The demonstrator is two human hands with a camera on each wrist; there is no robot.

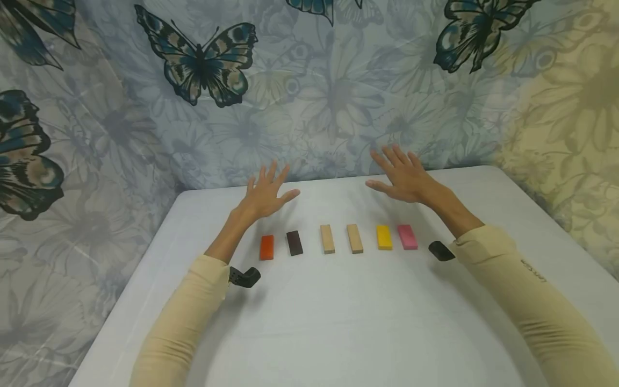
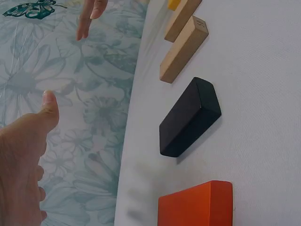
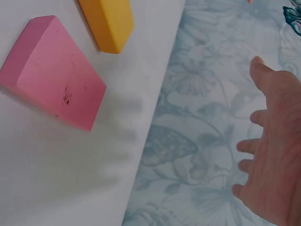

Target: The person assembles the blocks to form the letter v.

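Several small rectangular blocks lie in a row across a white table. From left to right they are an orange block (image 1: 267, 248), a dark, nearly black block (image 1: 294, 243), two plain wooden blocks (image 1: 327, 239) (image 1: 355, 238), a yellow block (image 1: 384, 237) and a pink block (image 1: 408, 237). My left hand (image 1: 265, 194) hovers past the orange and dark blocks, fingers spread, holding nothing. Beyond the yellow and pink blocks my right hand (image 1: 403, 174) is raised with its fingers spread, likewise holding nothing. Small dark marks show on the pink block (image 3: 66, 80) in the right wrist view.
The white table (image 1: 309, 322) ends at a back edge against a hanging cloth (image 1: 333, 97) printed with flowers and butterflies. Black wrist devices (image 1: 245, 277) (image 1: 441, 251) sit by both beige sleeves. Shadows of the hands fall on the tabletop.
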